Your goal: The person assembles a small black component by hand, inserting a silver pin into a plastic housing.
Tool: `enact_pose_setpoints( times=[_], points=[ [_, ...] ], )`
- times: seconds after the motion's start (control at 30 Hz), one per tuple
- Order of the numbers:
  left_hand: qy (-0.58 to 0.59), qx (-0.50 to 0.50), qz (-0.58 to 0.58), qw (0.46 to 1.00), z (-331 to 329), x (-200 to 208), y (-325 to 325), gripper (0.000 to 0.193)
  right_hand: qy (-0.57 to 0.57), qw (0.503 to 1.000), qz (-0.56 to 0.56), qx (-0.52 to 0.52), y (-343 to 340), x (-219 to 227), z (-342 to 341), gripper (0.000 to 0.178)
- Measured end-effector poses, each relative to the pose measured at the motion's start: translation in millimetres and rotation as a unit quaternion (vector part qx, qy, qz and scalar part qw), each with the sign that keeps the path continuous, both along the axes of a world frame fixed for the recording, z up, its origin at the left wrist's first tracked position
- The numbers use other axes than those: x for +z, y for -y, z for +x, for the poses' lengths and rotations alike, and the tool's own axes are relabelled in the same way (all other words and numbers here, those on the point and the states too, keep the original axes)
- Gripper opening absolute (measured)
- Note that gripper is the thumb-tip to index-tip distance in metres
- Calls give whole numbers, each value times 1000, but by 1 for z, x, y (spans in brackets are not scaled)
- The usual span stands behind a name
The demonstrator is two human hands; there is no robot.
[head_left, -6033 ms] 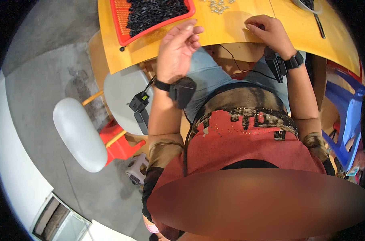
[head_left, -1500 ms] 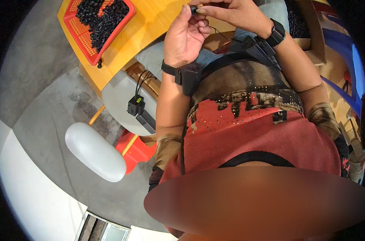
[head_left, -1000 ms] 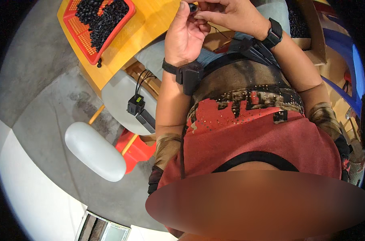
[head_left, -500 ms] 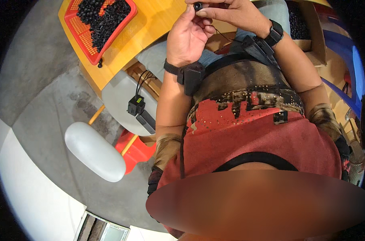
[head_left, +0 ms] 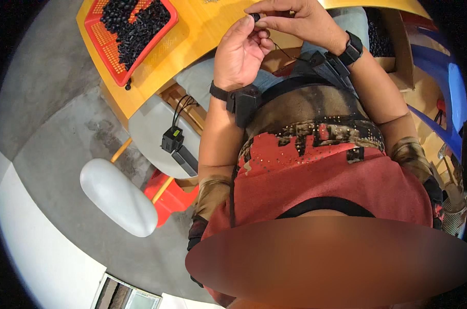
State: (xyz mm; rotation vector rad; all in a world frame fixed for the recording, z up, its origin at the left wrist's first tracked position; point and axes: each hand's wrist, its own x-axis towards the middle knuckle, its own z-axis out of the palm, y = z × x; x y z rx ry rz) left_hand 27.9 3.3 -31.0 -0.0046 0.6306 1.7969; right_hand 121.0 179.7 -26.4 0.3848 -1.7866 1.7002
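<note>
A small round black part [head_left: 256, 17] sits pinched between my two hands at the top edge of the view, over the front of the yellow table. My left hand [head_left: 242, 55] has its palm turned up, with thumb and forefinger closed on one side of the part and the other fingers curled. From the right, my right hand [head_left: 309, 24] grips the part's other side between thumb and fingers. The fingers cover much of the part, so its exact kind cannot be made out.
A red plastic basket [head_left: 124, 78] of small black parts stands on the yellow table [head_left: 192, 31] to the left, with a loose black piece [head_left: 128, 85] by its corner. A cardboard box [head_left: 406, 67] of black pieces is at right. A grey chair seat [head_left: 156, 123] carries a black device [head_left: 174, 139].
The black part has turned, so its round open end no longer faces up as clearly. Both hands have shifted slightly down in the view and still grip it.
</note>
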Motion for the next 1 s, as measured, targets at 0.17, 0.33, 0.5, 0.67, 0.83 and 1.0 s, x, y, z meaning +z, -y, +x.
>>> enact_pose_setpoints(
  times=[0.17,0.33,0.5,0.67,0.83,1.0],
  points=[
    [-45,58,-23,997,-3,0,5,15,255,960,102,-55,6,37,5,26],
    [-4,91,-2,996,-19,3,8,18,334,908,175,-179,-8,44,0,21],
    [-14,105,-9,994,-34,3,9,20,341,863,340,-154,-25,46,-11,19],
    [-48,117,0,992,-46,19,-4,17,328,847,372,-191,-34,63,-26,19],
    [-130,92,-13,987,-43,27,-18,16,312,859,342,-220,-40,76,-40,19],
    [-112,82,11,990,-38,25,-17,16,283,868,325,-245,-39,71,-54,18]
  ],
)
